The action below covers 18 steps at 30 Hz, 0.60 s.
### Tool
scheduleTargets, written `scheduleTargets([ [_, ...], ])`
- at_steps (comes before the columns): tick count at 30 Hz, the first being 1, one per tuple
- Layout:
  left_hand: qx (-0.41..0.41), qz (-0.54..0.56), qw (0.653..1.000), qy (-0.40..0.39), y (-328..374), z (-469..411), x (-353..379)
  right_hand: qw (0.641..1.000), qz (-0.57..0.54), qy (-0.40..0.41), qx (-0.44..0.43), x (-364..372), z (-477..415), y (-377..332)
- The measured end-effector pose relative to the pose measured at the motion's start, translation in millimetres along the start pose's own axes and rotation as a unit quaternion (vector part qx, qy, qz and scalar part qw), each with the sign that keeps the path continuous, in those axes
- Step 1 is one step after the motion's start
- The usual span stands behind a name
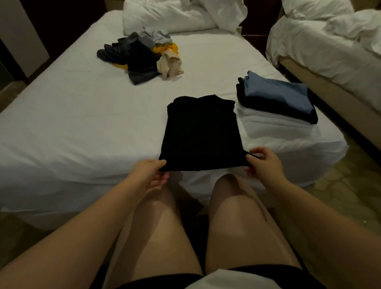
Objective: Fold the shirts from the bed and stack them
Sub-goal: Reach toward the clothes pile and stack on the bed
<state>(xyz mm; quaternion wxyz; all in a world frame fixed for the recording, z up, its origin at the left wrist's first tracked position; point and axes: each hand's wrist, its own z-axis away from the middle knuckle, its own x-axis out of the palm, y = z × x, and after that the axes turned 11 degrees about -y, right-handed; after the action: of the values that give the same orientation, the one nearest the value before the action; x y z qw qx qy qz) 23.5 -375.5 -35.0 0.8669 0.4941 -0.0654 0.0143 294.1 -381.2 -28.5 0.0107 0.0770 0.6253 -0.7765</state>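
A black shirt [201, 132], partly folded into a long rectangle, lies on the white bed [70, 121] near its foot edge. My left hand [152, 175] pinches the shirt's near left corner and my right hand [264, 164] pinches its near right corner. To the right of it stands a stack of folded shirts [277, 103], blue on top, black under it, white ones at the bottom. A heap of unfolded shirts [141, 56] in dark, grey, yellow and beige lies farther up the bed.
A crumpled white duvet and pillow [182, 9] lie at the head of the bed. A second bed [340, 43] with rumpled white bedding stands to the right across a narrow gap. My bare knees are against the bed's foot.
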Motion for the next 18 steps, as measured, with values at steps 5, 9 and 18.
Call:
scheduleTargets([
  [5,0.087,-0.079,0.992,-0.035,24.8,6.6,-2.6,0.997,-0.067,-0.007,-0.038,0.6,3.4,-26.8],
  [9,0.134,-0.135,0.982,0.004,35.9,8.1,-3.0,0.994,-0.081,-0.024,-0.068,2.4,1.6,-38.0],
  [18,0.202,-0.196,0.954,0.100,76.3,-21.2,-1.4,0.991,-0.082,0.022,-0.106,1.1,-29.1,-66.9],
])
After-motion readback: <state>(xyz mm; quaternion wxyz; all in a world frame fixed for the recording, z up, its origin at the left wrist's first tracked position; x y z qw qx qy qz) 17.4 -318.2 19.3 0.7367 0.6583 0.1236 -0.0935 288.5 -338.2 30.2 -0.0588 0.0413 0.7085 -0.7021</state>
